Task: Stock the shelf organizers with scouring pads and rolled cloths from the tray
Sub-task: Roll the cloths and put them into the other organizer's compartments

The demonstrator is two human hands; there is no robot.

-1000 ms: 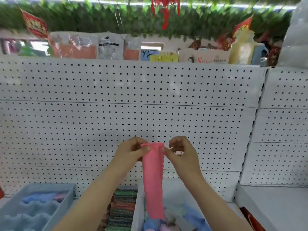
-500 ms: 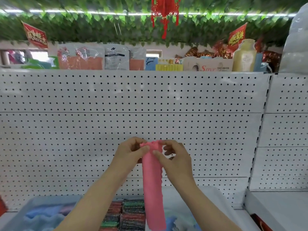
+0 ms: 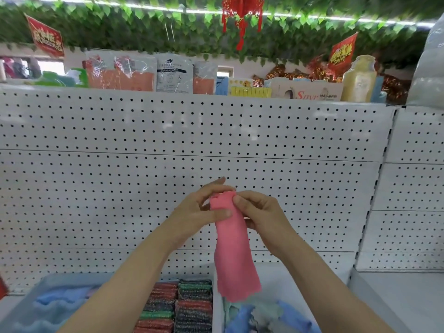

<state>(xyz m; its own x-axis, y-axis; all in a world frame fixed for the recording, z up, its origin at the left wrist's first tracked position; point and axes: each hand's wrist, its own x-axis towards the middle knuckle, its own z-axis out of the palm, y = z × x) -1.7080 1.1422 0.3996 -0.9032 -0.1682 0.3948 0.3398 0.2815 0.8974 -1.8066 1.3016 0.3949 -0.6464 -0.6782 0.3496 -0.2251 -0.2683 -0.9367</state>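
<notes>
Your left hand (image 3: 199, 212) and right hand (image 3: 262, 212) hold a pink cloth (image 3: 231, 246) up in front of the white pegboard (image 3: 168, 145). The left thumb lies across the cloth's front with the fingers extended behind its top edge. The right fingers are curled and pinch the upper right edge. The cloth hangs downward as a loose, narrow fold, its scalloped lower edge above the white tray (image 3: 336, 284), which holds blue and pale cloths (image 3: 264, 316). Just left of the tray stand striped scouring pads (image 3: 182, 306) in rows. Further left sits a blue organizer (image 3: 28, 306) containing blue rolled cloths (image 3: 60, 301).
</notes>
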